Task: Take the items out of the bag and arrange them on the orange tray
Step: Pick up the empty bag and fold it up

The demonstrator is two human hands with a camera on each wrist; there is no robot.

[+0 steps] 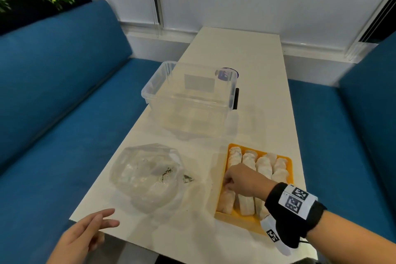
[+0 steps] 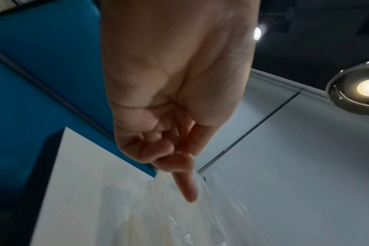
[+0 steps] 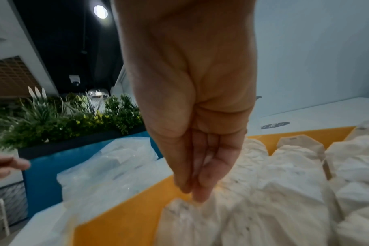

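An orange tray [image 1: 235, 218] sits at the table's near right with several white wrapped rolls [image 1: 248, 161] lying side by side in it. My right hand [image 1: 228, 182] reaches down over the tray's left side. Its thumb and fingertips [image 3: 194, 191] pinch the upper end of the near-left roll [image 1: 226, 201], which lies in the tray [image 3: 126, 221]. A crumpled clear plastic bag [image 1: 147, 176] lies left of the tray, with pale shapes showing dimly inside. My left hand [image 1: 107, 218] hovers by the table's near edge, fingers relaxed, holding nothing; one finger [image 2: 185, 183] points toward the bag [image 2: 179, 224].
A clear plastic bin [image 1: 188, 96] stands behind the bag and tray, with a purple-lidded item [image 1: 227, 74] and a black object [image 1: 236, 98] at its right. Dark crumbs [image 1: 186, 178] lie by the bag. Blue sofas [image 1: 53, 92] flank the narrow white table [image 1: 235, 49].
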